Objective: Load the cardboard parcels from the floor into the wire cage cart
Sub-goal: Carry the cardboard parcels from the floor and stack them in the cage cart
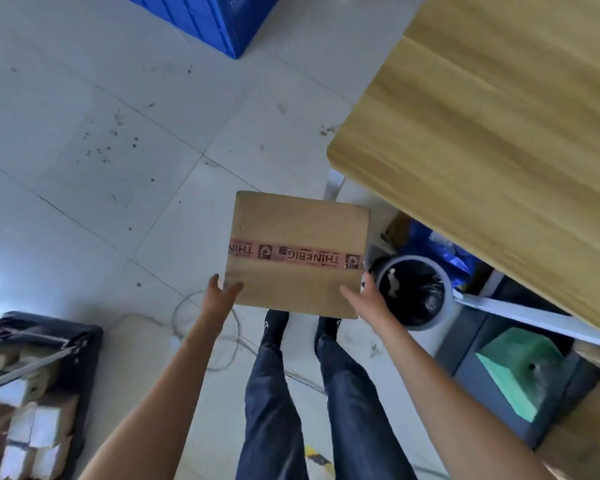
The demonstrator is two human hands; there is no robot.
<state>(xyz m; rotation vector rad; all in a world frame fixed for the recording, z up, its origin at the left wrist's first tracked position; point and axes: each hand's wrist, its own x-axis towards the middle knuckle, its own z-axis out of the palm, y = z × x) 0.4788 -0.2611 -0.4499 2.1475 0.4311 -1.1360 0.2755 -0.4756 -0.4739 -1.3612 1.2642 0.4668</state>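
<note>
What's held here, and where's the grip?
A square brown cardboard parcel with pink printed tape: left hand grips its near left corner, right hand its near right corner.

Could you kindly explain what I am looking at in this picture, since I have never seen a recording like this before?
There is no machine: the two grips are a person's bare hands. The one picture comes from a wide-angle camera worn on the head, looking forward and down. The left grip and right grip hold a cardboard parcel, sealed with pink printed tape, by its near corners, thumbs on top, above the tiled floor. On the right is a wooden tabletop, with a round bin lined in black near its edge; a blue crate stands at the top, and a dark cart of pale packets at lower left.
</note>
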